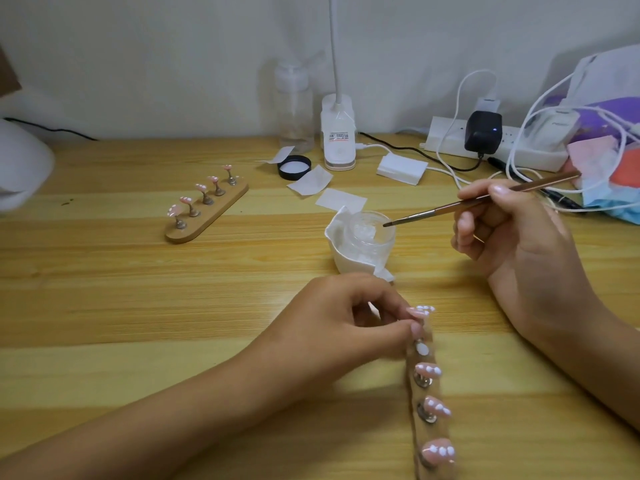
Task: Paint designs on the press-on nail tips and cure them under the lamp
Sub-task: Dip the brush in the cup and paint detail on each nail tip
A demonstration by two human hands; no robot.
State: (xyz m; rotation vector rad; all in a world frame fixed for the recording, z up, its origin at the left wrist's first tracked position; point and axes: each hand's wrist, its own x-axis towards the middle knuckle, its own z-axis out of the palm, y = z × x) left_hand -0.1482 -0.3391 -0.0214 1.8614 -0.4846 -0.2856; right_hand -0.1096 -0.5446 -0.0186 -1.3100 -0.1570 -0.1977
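1. The near holder [424, 393], a wooden strip cut off by the bottom edge, carries pink nail tips [428, 370] dotted white.
2. The left hand [346, 320] pinches that holder's far end, thumb and forefinger closed just under the farthest tip.
3. The right hand [512, 230] grips a brush [485, 199]. Its bristles reach forward-left of the grip over an open clear jar [372, 230] wrapped in white paper, between both grips. Whether the bristles touch the gel is unclear.
4. Well left of the pinch stands a second holder [221, 209], with bare table [138, 306] between.
5. Behind the brush grip, cables [519, 157], a power strip [446, 140] and cloths crowd the right edge.
6. A blurred white shape [20, 164] at the left edge is unidentifiable.
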